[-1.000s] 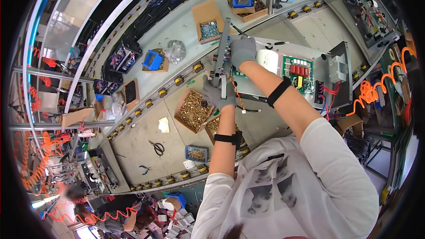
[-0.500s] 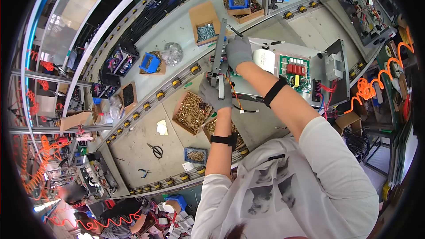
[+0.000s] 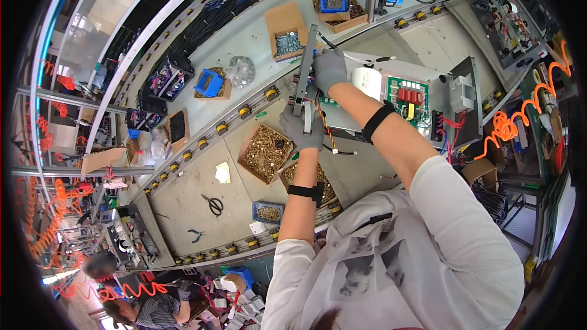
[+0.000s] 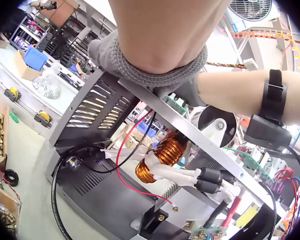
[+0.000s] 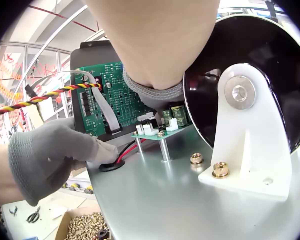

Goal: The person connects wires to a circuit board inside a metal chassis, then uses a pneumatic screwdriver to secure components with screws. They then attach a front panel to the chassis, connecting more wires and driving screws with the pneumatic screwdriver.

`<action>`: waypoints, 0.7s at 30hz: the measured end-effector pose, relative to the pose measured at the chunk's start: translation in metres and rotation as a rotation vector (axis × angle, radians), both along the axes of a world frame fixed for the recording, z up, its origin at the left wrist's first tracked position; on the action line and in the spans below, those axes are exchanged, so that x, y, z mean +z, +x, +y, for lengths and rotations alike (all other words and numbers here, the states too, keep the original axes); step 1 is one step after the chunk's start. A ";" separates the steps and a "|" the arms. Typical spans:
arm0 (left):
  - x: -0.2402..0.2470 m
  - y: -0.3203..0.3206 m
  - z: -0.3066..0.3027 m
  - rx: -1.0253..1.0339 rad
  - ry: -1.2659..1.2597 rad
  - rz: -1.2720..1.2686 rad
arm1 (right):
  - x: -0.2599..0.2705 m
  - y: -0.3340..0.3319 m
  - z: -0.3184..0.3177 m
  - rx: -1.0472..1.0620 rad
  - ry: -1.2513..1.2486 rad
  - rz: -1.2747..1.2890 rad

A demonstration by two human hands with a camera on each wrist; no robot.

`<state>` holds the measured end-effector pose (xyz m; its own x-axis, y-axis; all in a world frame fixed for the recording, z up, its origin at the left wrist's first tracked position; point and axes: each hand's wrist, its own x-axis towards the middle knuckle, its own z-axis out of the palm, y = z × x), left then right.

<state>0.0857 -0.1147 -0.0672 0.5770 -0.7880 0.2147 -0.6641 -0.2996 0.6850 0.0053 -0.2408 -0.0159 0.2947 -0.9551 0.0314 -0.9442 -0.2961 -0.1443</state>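
Both hands wear grey gloves and are at the upright front panel [image 3: 304, 79] of a metal chassis. My left hand [image 3: 304, 128] grips the panel's near end; in the right wrist view, its fingers [image 5: 97, 150] lie by a grommet with red and black wires. My right hand [image 3: 331, 68] is at the panel's inner side, its fingers hidden behind the wrist and a small board. A green circuit board [image 5: 97, 97] is on the panel, with a grey ribbon cable and a twisted red-yellow-black cable [image 5: 45, 97]. Under the chassis plate is a copper coil [image 4: 165, 155].
On the chassis stand a white cylinder [image 3: 367, 82] and a board with red parts [image 3: 411, 98]. Boxes of brass fasteners [image 3: 265, 153], scissors [image 3: 214, 205] and pliers [image 3: 195, 234] lie on the bench. Yellow rollers [image 3: 244, 112] line its edge. Another person [image 3: 153, 308] works at lower left.
Both hands stay at the front panel, with only slight shifts in the view. In the background, the other person's head and arms have moved.
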 end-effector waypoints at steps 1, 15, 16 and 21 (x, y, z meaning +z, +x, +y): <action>0.002 0.001 0.002 -0.028 0.025 0.001 | 0.001 -0.001 0.001 -0.009 0.006 -0.007; -0.048 -0.001 -0.009 0.041 -0.216 -0.029 | 0.000 -0.028 0.032 -0.259 0.456 -0.897; -0.047 -0.002 -0.009 0.051 -0.245 -0.150 | 0.003 -0.027 0.036 -0.274 0.372 -0.924; -0.035 -0.004 -0.007 0.093 -0.139 -0.177 | 0.000 -0.019 0.035 -0.349 0.218 -0.939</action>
